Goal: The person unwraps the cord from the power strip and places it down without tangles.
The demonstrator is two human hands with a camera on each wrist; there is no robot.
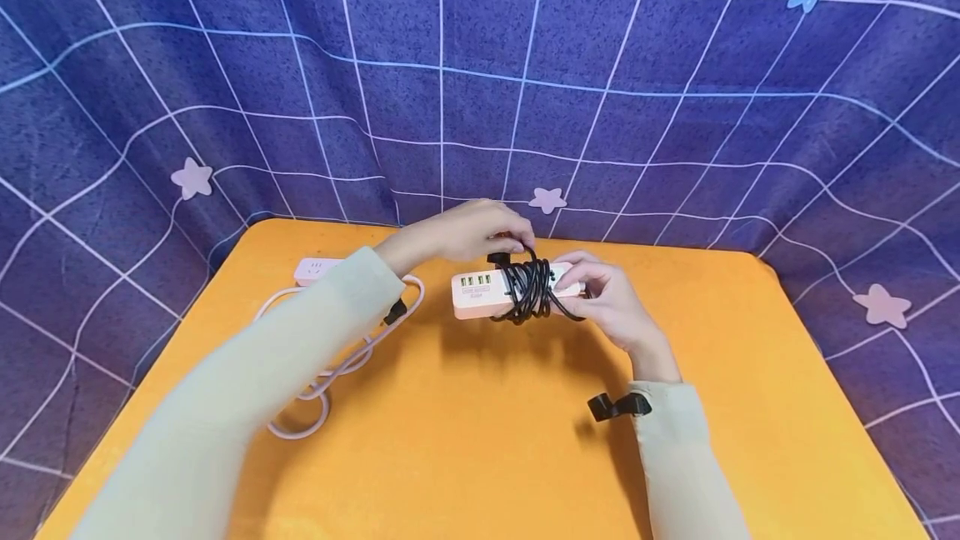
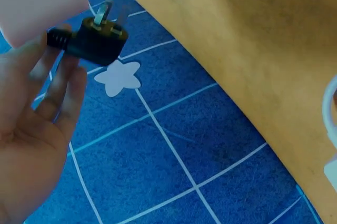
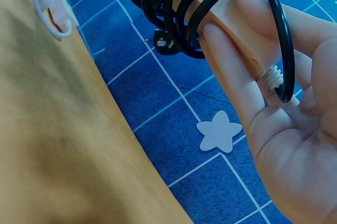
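A pink-and-white power strip point(image 1: 480, 295) with a row of USB ports is held up over the table. Its black cord point(image 1: 531, 290) is wound several times around the middle. My right hand point(image 1: 611, 298) grips the strip's right end, where the cord comes out through a ribbed collar point(image 3: 273, 77). At the strip's far side, my left hand point(image 1: 480, 230) pinches the cord just behind the black plug point(image 2: 100, 40). The plug's metal prongs point(image 2: 101, 13) point away from the fingers in the left wrist view.
A second pink power strip point(image 1: 313, 268) lies at the back left of the orange table point(image 1: 465, 448). Its white cord point(image 1: 300, 432) lies in loose loops, partly hidden under my left sleeve point(image 1: 247, 382). A blue grid-patterned curtain point(image 1: 480, 107) with star shapes surrounds the table's back and sides.
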